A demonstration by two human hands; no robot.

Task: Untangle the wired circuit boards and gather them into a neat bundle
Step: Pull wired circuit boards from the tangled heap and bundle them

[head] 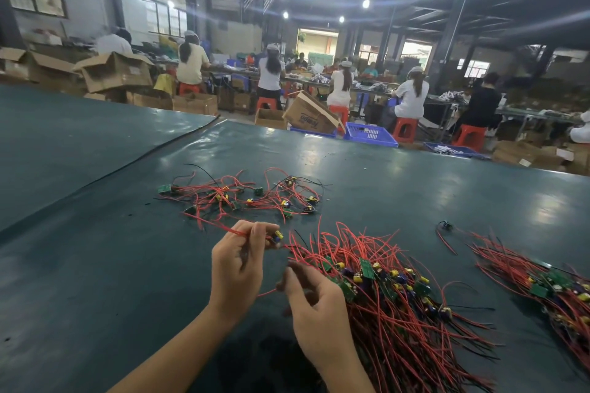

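Note:
My left hand [238,262] pinches a small circuit board [277,237] with red wires, held just above the dark green table. My right hand [314,309] sits beside it with fingers loosely curled, touching the left edge of a big pile of wired boards [399,290]; I cannot tell whether it holds a wire. A loose tangle of boards and red wires [242,196] lies farther out on the table. Another bundle [542,281] lies at the right.
The table [95,265] has a mat seam [134,158] running diagonally at the left. A single board with a black part [445,226] lies between the piles. Beyond the far edge are cardboard boxes, blue crates [370,134] and seated workers.

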